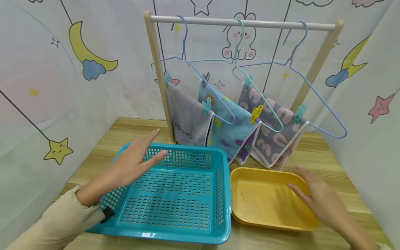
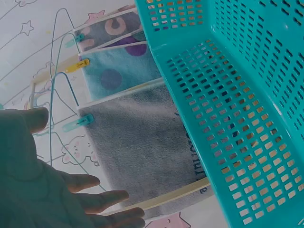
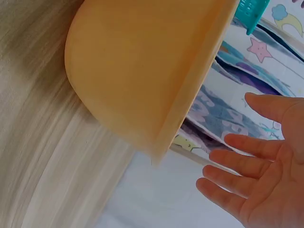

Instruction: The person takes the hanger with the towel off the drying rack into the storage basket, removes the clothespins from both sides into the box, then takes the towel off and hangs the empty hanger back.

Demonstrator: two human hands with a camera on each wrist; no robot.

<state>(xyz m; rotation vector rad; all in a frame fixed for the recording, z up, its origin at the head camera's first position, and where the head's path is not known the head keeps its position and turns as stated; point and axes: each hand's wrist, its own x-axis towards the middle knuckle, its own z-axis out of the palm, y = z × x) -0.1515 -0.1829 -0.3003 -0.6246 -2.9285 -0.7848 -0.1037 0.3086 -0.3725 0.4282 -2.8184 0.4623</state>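
Observation:
My left hand hovers with spread fingers over the left side of a teal plastic basket, which has nothing in it. Over the right end of a yellow basin is my right hand, its fingers extended and holding nothing. Behind both containers, three towels hang by clothespins from hangers: a grey towel, a light blue patterned towel and a grey-and-pink towel. The left wrist view shows the left palm and its loose fingers beside the grey towel. In the right wrist view the right palm faces the basin.
A rack with a white rail and wooden posts carries two blue hangers and a green hanger. Clothespins include a yellow clothespin and a grey clothespin. A printed curtain surrounds the wooden tabletop.

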